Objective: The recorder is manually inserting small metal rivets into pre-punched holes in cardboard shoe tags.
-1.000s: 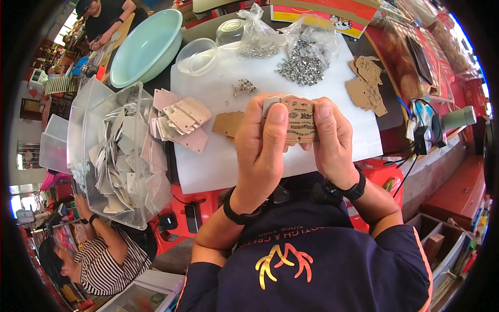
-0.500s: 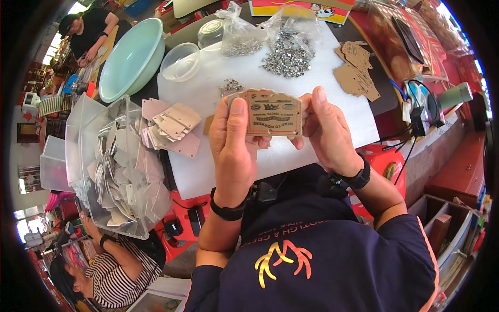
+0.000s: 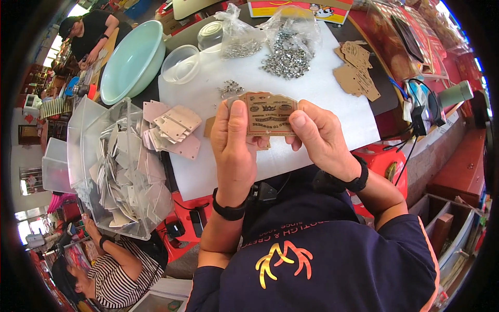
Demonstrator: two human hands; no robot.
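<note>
A flat brown card tag [image 3: 271,113] with dark printed marks is held up over the white table sheet [image 3: 332,114]. My left hand [image 3: 235,151] grips its left edge with the thumb on top. My right hand [image 3: 321,136] pinches its right edge, thumb on the face. Both wrists wear black bands. Just behind the tag lies a small heap of silver metal bits [image 3: 230,88]. A stack of pale pink card pieces [image 3: 171,129] sits to the left of my left hand.
A clear plastic bin [image 3: 117,171] full of clear sleeves stands at left. Behind are a mint bowl [image 3: 132,60], clear tubs [image 3: 181,65], bags of metal parts [image 3: 288,52] and more brown tags [image 3: 356,70]. Other people work at far left and lower left.
Both hands have lifted the tag nearer to the camera and turned it so its printed face shows more squarely. The view has shifted slightly.
</note>
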